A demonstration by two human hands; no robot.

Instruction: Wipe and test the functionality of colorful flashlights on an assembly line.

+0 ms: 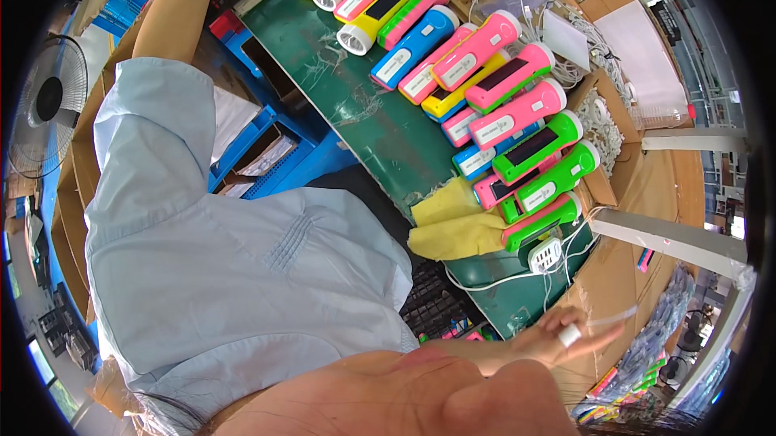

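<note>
Here's the right hand [558, 344] beside brown cardboard [602, 278], fingers half-spread, small white cylindrical piece [570, 335] at them: gripped or worn, can't tell! Up-picture on the green bench [364, 133], the nearest pink-and-green flashlight [541, 223] slants up-right; left hand's out of view.

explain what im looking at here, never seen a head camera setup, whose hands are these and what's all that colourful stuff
There is no robot, just a person working bare-handed. The single picture comes from a wide fisheye camera on their head, so edges bend and the rim goes dark. The right hand is at lower right, with a small white piece at its fingers; whether gripped or worn is unclear. The left hand is out of view. On the green tabletop lie flashlights in pink, green, blue and yellow, some stacked, plus a yellow cloth and a white multi-socket block.
</note>
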